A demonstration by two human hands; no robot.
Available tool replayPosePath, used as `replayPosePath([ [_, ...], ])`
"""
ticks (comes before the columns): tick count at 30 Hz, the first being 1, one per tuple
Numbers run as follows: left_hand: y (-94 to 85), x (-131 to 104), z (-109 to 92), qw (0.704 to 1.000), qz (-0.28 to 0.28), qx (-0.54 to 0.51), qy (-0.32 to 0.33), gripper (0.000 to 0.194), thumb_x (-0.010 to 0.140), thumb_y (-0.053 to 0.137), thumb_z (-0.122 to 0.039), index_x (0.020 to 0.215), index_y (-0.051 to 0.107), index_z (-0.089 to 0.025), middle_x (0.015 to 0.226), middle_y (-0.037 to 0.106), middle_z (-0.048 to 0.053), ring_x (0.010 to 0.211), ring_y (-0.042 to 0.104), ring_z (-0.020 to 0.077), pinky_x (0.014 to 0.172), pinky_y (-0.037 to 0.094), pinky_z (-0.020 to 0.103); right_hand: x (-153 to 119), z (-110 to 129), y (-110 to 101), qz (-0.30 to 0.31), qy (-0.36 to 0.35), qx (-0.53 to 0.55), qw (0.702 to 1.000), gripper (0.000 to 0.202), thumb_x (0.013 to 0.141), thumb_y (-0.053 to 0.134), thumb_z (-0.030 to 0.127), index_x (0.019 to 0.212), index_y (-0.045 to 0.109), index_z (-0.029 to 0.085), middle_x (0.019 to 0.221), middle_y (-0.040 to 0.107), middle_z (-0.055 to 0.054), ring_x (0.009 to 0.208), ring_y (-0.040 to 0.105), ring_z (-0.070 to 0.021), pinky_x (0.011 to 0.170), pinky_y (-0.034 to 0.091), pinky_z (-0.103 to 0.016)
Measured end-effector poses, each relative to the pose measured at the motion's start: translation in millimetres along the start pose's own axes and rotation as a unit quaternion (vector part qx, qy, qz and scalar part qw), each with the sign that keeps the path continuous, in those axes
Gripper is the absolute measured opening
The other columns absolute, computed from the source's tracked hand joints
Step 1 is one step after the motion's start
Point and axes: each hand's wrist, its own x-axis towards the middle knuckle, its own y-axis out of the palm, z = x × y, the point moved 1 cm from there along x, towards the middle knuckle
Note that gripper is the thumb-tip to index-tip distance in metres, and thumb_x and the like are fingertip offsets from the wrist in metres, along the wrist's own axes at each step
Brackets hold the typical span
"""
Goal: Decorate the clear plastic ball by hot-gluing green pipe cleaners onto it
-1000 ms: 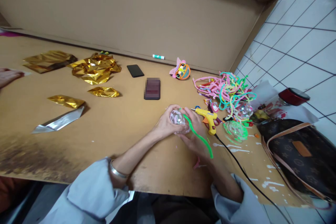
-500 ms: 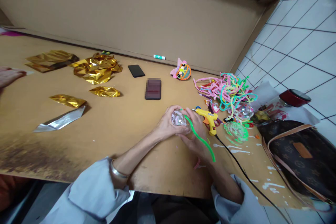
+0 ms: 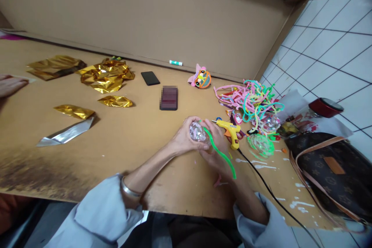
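My left hand (image 3: 183, 139) is closed around a clear plastic ball (image 3: 197, 131), its fingers and thumb curved about the ball's left side. My right hand (image 3: 214, 159) meets the ball from the right, fingers bent, pressing a green pipe cleaner (image 3: 222, 155) against it. One end of the pipe cleaner is at the ball's top; the rest trails loose over the back of my right hand to the wrist. A yellow glue gun (image 3: 232, 130) lies just right of my right hand, its nozzle toward the fingers.
Tangled pipe cleaners (image 3: 250, 99) and a green-wound ball (image 3: 260, 146) lie at right, near a brown handbag (image 3: 334, 174). A decorated owl-like ball (image 3: 202, 78), glue stick (image 3: 176, 62), black phone (image 3: 150, 78) and gold foil (image 3: 106, 77) lie behind. Another person's hand (image 3: 11, 85) rests far left.
The right thumb has shifted slightly up against the ball's lower edge. The ball and the green pipe cleaner stay nearly in place; the view has moved a touch.
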Motion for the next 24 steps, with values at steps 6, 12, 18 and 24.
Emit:
replayPosePath([
  [6,-0.6,0,6,0.997,-0.019,0.064,0.031,0.086,0.047,0.088,-0.032,0.123,0.049,-0.022,0.116,0.059,0.006,0.103,0.060,0.0240,0.089,0.049,0.035,0,-3,3,0.003,-0.018,0.001,1.000,0.069,0.081,0.059,0.028,0.145,0.035,0.020,0.132,0.060,-0.013,0.125,0.055,-0.0297,0.109,0.044,-0.050],
  [12,4.5,-3,-2,0.993,-0.056,0.101,0.033,0.076,0.052,0.083,-0.029,0.121,0.052,-0.021,0.116,0.060,0.007,0.107,0.060,0.0259,0.096,0.048,0.040,0,1,-1,-0.011,-0.028,0.032,0.999,0.068,0.083,0.059,0.027,0.146,0.033,0.023,0.138,0.057,-0.012,0.129,0.052,-0.0286,0.109,0.044,-0.049],
  [18,7.2,-4,-10,0.992,-0.064,0.101,0.046,0.072,0.053,0.082,-0.027,0.119,0.054,-0.021,0.118,0.059,0.007,0.110,0.059,0.0263,0.100,0.046,0.041,2,3,-2,-0.001,-0.023,0.043,0.999,0.070,0.083,0.061,0.028,0.147,0.031,0.023,0.136,0.058,-0.013,0.130,0.053,-0.0291,0.109,0.045,-0.050],
  [24,5.0,-3,-8,0.991,-0.058,0.103,0.058,0.062,0.055,0.082,-0.031,0.112,0.060,-0.021,0.114,0.060,0.006,0.108,0.059,0.0260,0.099,0.047,0.042,3,5,-10,0.017,-0.009,0.069,0.997,0.068,0.085,0.062,0.029,0.146,0.034,0.020,0.140,0.056,-0.015,0.131,0.052,-0.0281,0.110,0.044,-0.048],
])
